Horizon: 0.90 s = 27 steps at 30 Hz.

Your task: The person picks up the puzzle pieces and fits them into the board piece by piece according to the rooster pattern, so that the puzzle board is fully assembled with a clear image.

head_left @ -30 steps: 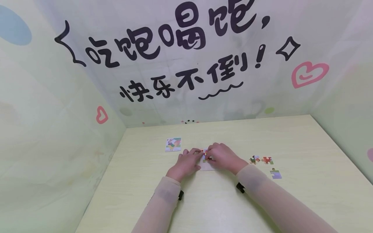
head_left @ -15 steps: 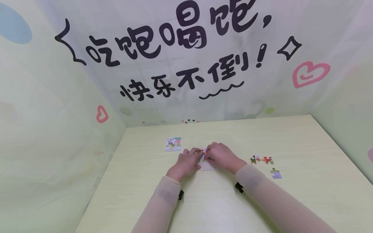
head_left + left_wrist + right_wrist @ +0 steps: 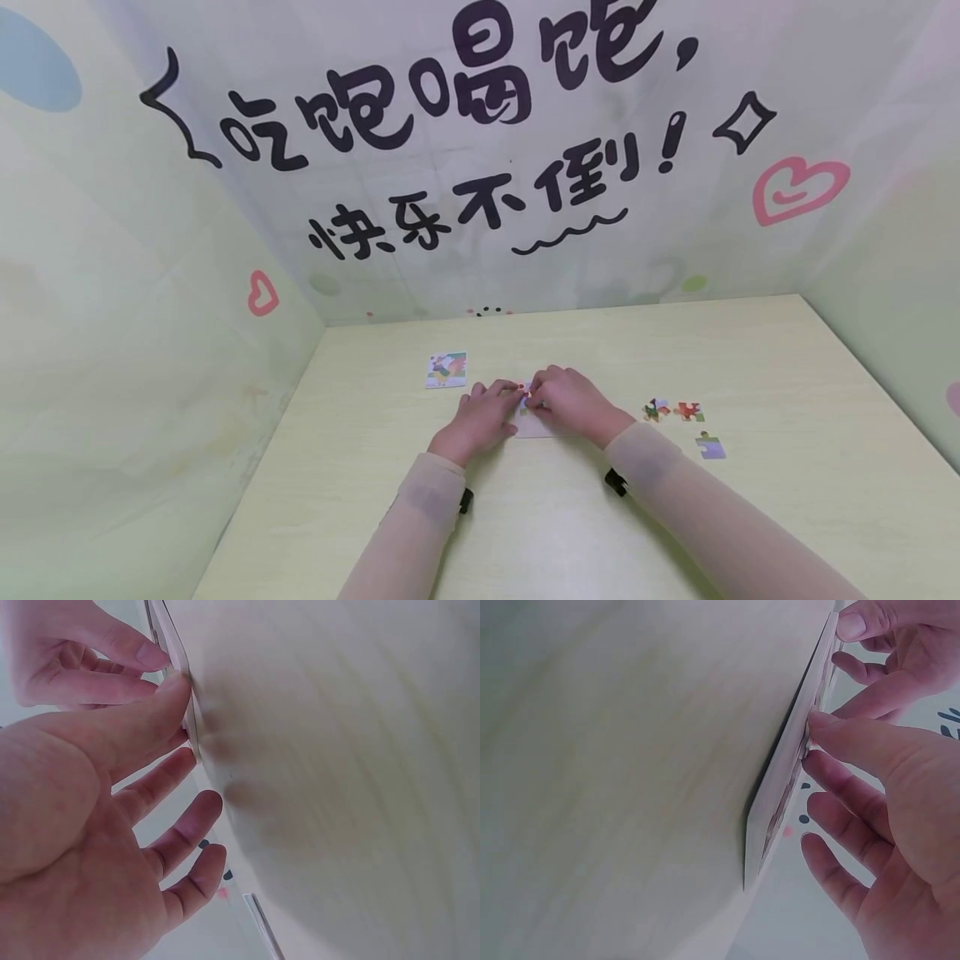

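Observation:
A small puzzle board (image 3: pixel 534 427) lies on the table between both hands, with colourful printed parts at its far side. My left hand (image 3: pixel 483 418) holds the board's left edge, thumb near the front corner and index finger farther back. Over the board, my right hand (image 3: pixel 573 400) pinches a small jigsaw piece (image 3: pixel 805 744) between thumb and index finger, right at the board's surface. The piece is mostly hidden by the fingers. In the right wrist view the board appears edge-on, and the other right fingers (image 3: pixel 847 825) are loosely bent.
Loose jigsaw pieces lie to the right: a green one (image 3: pixel 655 410), a red one (image 3: pixel 688 412) and a lilac one (image 3: pixel 709 446). A square picture card (image 3: pixel 446 370) lies back left. Printed cloth walls (image 3: pixel 480 275) enclose the table (image 3: pixel 525 533) behind and on both sides.
The right fingers have shifted very slightly left over the board, covering its printed part a little differently. The left hand and loose pieces stay put.

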Motion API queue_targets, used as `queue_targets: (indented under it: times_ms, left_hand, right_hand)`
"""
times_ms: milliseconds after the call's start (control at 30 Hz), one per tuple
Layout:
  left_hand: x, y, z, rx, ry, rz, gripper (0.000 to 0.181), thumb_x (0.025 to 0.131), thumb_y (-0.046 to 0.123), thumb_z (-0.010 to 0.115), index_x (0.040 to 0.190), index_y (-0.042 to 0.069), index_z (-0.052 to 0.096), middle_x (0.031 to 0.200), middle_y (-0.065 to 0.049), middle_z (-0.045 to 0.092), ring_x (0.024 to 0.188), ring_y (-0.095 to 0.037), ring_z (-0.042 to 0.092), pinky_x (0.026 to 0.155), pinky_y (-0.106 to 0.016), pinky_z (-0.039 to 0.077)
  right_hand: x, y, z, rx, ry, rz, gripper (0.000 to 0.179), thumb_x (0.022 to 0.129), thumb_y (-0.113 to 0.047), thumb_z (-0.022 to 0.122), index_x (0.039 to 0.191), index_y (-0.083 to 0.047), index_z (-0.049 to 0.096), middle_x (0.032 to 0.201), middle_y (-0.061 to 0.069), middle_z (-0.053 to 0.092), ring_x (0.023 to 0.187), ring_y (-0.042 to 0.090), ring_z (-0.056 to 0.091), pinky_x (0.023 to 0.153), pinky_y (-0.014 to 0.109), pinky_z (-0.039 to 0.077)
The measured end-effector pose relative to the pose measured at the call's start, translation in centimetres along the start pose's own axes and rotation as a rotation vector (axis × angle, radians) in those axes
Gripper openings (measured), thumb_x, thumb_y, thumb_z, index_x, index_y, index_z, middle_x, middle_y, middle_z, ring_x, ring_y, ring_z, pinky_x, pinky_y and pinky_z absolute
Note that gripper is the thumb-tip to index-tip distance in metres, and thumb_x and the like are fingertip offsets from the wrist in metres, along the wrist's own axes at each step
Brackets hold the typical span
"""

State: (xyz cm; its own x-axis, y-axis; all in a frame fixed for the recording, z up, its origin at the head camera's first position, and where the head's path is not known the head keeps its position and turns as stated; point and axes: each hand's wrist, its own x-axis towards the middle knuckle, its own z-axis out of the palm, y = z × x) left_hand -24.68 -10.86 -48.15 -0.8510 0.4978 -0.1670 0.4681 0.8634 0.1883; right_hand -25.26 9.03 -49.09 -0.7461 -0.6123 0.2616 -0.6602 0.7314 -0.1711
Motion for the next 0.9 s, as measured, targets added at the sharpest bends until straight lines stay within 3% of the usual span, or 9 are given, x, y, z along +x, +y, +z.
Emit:
queue_targets:
  times_ms: [467,900]
  left_hand:
    - [-0.07,-0.12,0.25,0.002,-0.007,0.000,0.065,0.098,0.030,0.071,0.157,0.023,0.045,0.162,0.005,0.041,0.122,-0.028,0.045,0.090,-0.042,0.041]
    - [0.00,-0.17,0.20,-0.002,-0.013,0.007,0.065,0.099,0.030,0.070,0.158,0.024,0.044,0.162,0.004,0.041,0.124,-0.028,0.045,0.093,-0.043,0.042]
  right_hand:
    - [0.10,0.10,0.45,-0.116,-0.023,-0.074,0.006,0.091,-0.018,0.080,0.094,-0.017,0.085,0.101,0.004,0.073,0.092,0.023,0.063,0.078,0.042,0.055]
    - [0.03,-0.01,-0.04,-0.128,-0.049,-0.060,0.010,0.092,-0.022,0.079,0.099,-0.018,0.085,0.104,0.004,0.074,0.095,0.023,0.064,0.079,0.041,0.053]
